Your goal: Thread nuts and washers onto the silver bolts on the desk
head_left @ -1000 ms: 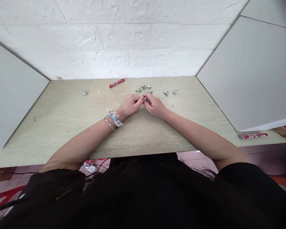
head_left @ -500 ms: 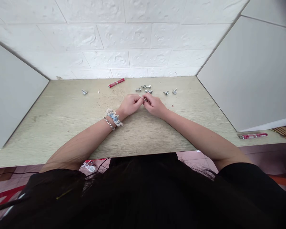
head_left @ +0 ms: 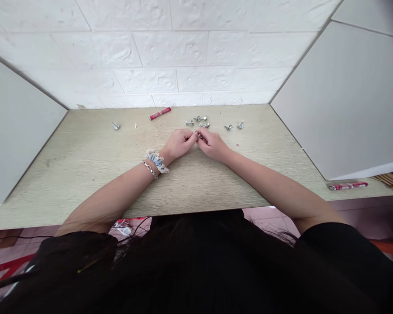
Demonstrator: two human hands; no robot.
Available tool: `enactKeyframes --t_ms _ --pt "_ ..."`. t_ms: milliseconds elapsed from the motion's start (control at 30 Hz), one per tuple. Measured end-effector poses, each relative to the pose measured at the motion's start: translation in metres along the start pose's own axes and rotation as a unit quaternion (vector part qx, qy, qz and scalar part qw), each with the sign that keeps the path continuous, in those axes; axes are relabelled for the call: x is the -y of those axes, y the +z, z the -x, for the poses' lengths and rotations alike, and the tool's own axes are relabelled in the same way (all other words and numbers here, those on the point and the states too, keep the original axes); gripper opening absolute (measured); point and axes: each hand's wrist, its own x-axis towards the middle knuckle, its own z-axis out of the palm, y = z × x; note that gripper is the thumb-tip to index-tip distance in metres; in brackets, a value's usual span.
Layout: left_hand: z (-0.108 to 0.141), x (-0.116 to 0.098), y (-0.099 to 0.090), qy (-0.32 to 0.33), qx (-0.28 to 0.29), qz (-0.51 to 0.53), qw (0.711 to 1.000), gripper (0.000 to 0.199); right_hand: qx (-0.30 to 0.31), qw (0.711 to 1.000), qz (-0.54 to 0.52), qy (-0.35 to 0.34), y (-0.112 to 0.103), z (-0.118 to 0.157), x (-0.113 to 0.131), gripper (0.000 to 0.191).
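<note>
Both hands (head_left: 196,143) around small bolt (head_left: 199,137)

Your left hand (head_left: 180,143) and right hand (head_left: 212,145) hide most of a small silver metal piece (head_left: 199,136), too small to identify, your fingertips' grip unclear.

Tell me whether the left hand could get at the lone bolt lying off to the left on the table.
Probably yes. The lone bolt lies on bare table with nothing between it and the left hand. But that hand is pinching a small metal part together with the right hand, so it would have to let go first.
</note>
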Motion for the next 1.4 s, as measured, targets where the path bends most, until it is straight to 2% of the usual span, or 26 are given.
enactKeyframes --t_ms 767,1133,1400 --pt "0.0002 0.0008 0.0006 -0.001 0.003 0.010 1.000 0.048 0.006 1.000 0.000 -0.001 0.0005 -0.0002 -0.0019 0.013" --pt "0.0000 -0.0032 -0.0003 -0.050 -0.012 0.047 0.998 0.046 0.002 1.000 -0.004 -0.024 0.0002 -0.0004 -0.0064 0.026" --pt "-0.0002 -0.0053 -0.0007 -0.063 -0.009 0.063 0.996 0.046 -0.002 1.000 -0.018 -0.022 0.0002 -0.0013 -0.0062 0.027"
